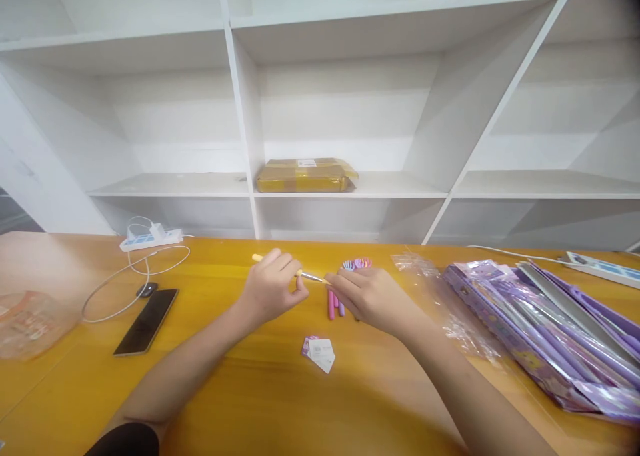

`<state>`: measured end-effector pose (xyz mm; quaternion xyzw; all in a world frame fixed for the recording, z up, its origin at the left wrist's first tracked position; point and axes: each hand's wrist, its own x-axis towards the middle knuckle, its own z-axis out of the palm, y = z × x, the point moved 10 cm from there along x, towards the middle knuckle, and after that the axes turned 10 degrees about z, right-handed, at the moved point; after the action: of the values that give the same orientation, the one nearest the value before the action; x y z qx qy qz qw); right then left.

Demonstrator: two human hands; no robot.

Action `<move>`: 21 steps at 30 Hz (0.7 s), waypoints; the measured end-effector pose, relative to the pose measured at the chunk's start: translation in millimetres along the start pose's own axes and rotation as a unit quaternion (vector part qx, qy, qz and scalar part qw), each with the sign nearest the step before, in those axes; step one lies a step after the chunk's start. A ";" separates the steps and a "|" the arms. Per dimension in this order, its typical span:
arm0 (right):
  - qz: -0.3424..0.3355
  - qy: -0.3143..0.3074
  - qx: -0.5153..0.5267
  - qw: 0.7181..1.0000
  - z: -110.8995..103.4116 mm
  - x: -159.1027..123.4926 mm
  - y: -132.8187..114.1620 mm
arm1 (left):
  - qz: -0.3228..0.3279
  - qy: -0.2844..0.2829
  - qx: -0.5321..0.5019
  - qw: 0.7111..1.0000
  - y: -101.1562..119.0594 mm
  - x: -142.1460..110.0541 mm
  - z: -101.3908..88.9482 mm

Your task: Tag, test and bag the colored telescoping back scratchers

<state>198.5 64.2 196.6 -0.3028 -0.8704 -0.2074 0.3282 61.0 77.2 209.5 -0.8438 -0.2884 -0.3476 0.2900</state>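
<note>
While the grip of the left hand (273,286) is closed around a yellow pen-like stick (311,277) mid-frame, covering part of its shaft, the right hand (369,297) pinches the other end, hiding the tip. That hand partly conceals pink sticks (331,305) on the tabletop (240,389); lower right, the frame cuts a purple box (500,327).

The person's left hand (275,287) grips the slim yellow pen (312,277), its thumb below the shaft. The right hand (374,296), back upward, seems to pinch the pen's tip, fingertips partly hidden. Both bare forearms (197,361) slant inward toward the pen.
</note>
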 end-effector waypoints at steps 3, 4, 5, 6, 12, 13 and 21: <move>-0.001 0.001 -0.003 1.000 -0.3 0.6 0.1 | 0.003 0.003 0.000 1.000 0.4 -0.3 -0.2; 0.000 0.001 -0.004 1.000 -0.3 0.8 0.3 | 0.003 0.004 0.001 1.000 0.2 -0.5 -0.1; 0.000 0.001 -0.004 1.000 -0.3 1.0 0.4 | 0.003 0.004 0.003 1.000 0.1 -0.8 0.1; 0.000 0.000 -0.004 1.000 -0.2 1.3 0.5 | 0.004 0.004 0.006 1.000 0.2 -1.0 0.4; -0.002 0.002 -0.011 1.000 -0.7 2.0 0.5 | 0.009 -0.001 0.020 1.000 1.9 -1.6 1.7; -0.001 0.001 -0.010 1.000 -0.4 2.0 0.7 | 0.010 -0.002 0.021 1.000 2.2 -1.7 1.7; 0.028 -0.057 0.003 0.998 13.2 1.5 6.4 | 0.028 0.003 0.059 0.998 5.6 -0.4 -3.8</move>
<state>196.0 76.8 189.4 -0.3374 -0.8795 -0.1777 0.2848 63.0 70.7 209.9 -0.8318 -0.2841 -0.3241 0.3499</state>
